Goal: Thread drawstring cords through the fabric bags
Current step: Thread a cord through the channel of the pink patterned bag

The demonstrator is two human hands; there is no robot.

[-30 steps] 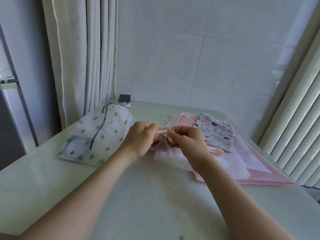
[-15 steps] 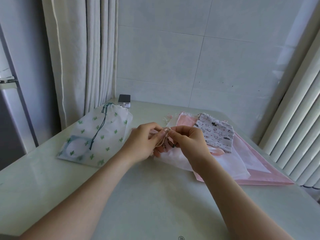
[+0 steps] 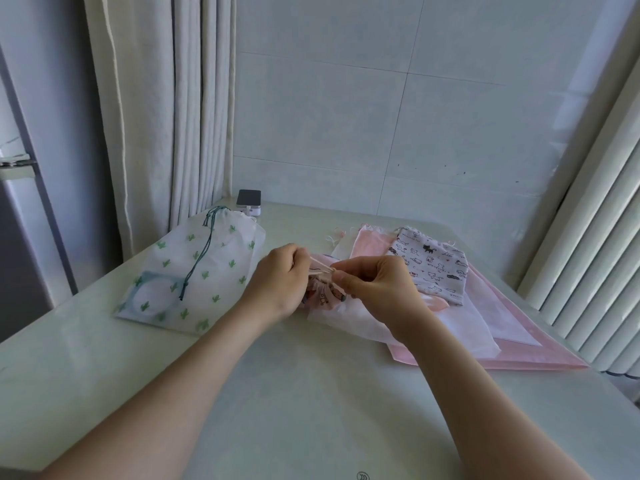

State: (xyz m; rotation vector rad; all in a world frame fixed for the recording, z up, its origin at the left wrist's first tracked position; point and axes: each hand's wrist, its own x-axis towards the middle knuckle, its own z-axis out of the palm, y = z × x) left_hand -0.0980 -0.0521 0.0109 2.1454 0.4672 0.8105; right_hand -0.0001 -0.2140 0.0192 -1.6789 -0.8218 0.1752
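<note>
A small pink printed bag [image 3: 322,295] is bunched up between my hands at the table's middle. My left hand [image 3: 278,282] pinches a pale drawstring cord [image 3: 320,265] that runs taut from its fingertips to the bag's gathered mouth. My right hand [image 3: 375,284] grips that gathered top of the bag, fingers curled. Most of the bag is hidden behind my hands. A white cactus-print bag [image 3: 194,271] with a dark green cord [image 3: 201,258] lies flat to the left.
A stack of pink and white bags [image 3: 485,323] lies at the right, topped by a cat-print bag [image 3: 429,265]. A small dark-topped device [image 3: 248,201] stands at the table's back by the curtain [image 3: 166,116]. A radiator [image 3: 595,254] borders the right.
My left hand has drawn left, away from my right hand, pulling the cord taut. The bag's mouth has gathered tighter under my right hand.
</note>
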